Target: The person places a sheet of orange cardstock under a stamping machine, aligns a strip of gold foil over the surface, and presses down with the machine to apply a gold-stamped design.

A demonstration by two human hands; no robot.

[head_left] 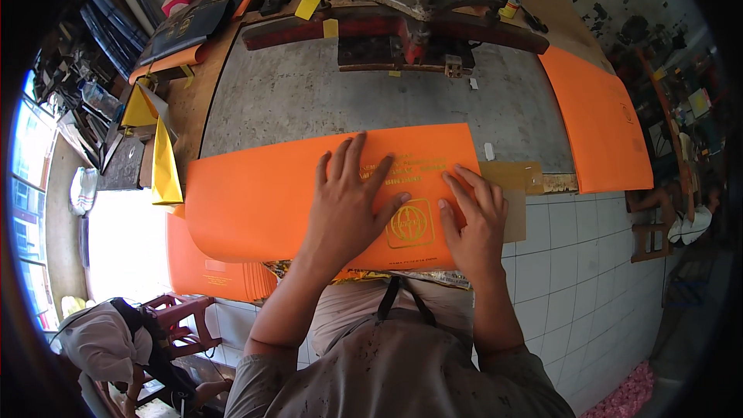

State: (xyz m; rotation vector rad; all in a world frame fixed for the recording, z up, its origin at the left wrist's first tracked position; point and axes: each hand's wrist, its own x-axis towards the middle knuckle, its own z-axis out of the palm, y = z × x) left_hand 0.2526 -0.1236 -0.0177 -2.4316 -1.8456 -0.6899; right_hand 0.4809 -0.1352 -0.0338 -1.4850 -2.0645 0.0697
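My left hand point(348, 201) flat, fingers spread wide, pressing orange cover sheet point(255, 193) on grey metal bed point(294, 101). My right hand point(474, 220) flat too, fingers fanned, holding nothing, on sheet's right end beside gold emblem point(410, 224) (print facing up). Sheet's left part curls off bench edge. Second orange sheet point(600, 128) lies far right, apart.

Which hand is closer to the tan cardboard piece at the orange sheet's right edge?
Right. The right hand lies beside the tan cardboard piece, almost touching; the left hand presses the orange sheet farther left.
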